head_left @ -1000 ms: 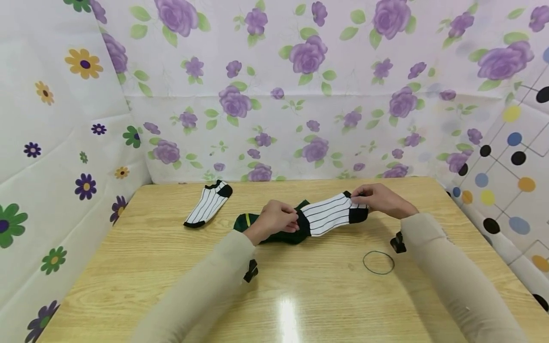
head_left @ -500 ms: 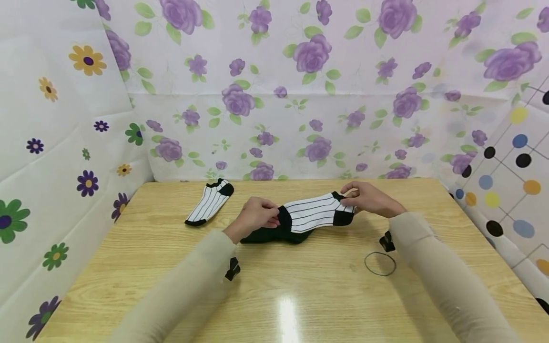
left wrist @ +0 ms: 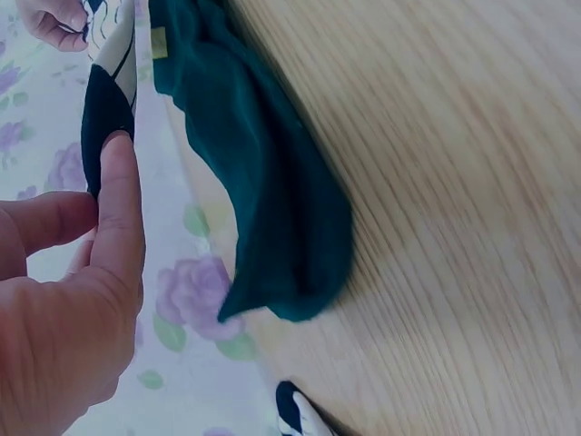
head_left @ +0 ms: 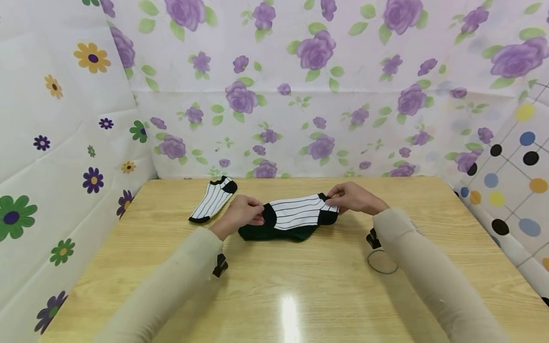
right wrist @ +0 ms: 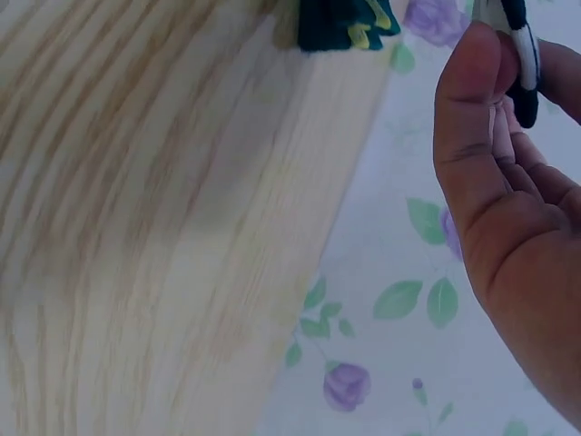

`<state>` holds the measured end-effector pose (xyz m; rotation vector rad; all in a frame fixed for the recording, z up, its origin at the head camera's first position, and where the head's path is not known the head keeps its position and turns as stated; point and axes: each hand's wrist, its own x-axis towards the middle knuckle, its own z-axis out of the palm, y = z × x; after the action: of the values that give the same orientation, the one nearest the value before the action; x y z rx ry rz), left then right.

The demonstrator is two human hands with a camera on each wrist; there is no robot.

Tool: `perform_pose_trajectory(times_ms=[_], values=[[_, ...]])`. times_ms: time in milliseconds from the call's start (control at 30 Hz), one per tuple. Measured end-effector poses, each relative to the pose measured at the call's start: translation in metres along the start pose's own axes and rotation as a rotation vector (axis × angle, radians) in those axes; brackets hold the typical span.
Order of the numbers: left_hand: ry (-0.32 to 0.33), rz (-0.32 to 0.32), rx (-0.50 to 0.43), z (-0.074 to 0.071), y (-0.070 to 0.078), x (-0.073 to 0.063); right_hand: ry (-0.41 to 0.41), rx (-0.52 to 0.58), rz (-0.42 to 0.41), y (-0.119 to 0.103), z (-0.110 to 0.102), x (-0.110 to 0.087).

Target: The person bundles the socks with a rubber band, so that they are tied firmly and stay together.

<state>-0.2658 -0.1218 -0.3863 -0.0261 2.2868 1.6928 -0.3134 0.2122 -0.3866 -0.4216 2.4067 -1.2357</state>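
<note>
A white sock (head_left: 298,212) with black stripes, toe and heel is stretched between both hands in the head view. My left hand (head_left: 241,213) pinches its black toe, and the left wrist view shows thumb and finger on that toe (left wrist: 107,118). At the cuff end, my right hand (head_left: 353,197) pinches the sock between thumb and fingers. Beneath it, a dark green sock (left wrist: 281,191) with a yellow mark lies on the table, partly hidden by the striped one in the head view.
A matching striped sock (head_left: 213,199) lies flat at the back left of the wooden table (head_left: 266,290). A thin dark loop (head_left: 381,262) lies beside the right forearm, partly covered by the sleeve. Patterned cloth (head_left: 274,95) hangs behind the table and at both sides.
Both hands have carried the striped sock leftward, from the right of the green sock to over it. The right sleeve now overlaps the thin loop.
</note>
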Motion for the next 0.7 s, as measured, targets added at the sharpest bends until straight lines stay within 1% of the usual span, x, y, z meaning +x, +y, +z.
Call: perform_pose_trajectory(times_ms=[233, 333, 467, 567, 700], values=[[0.002, -0.03, 0.045, -0.011, -0.003, 0.003, -0.017, -0.012, 0.017, 0.0, 0.011, 0.008], [0.015, -0.039, 0.063, -0.014, -0.006, 0.006, -0.02, -0.014, 0.024, -0.001, 0.017, 0.012], [0.048, -0.049, 0.11, -0.016, -0.009, 0.008, -0.03, -0.02, 0.022, -0.003, 0.026, 0.017], [0.065, -0.048, 0.155, -0.017, -0.011, 0.009, -0.028, -0.056, 0.018, -0.004, 0.03, 0.02], [0.081, -0.036, 0.208, -0.018, -0.012, 0.009, 0.001, -0.123, 0.004, -0.003, 0.034, 0.024]])
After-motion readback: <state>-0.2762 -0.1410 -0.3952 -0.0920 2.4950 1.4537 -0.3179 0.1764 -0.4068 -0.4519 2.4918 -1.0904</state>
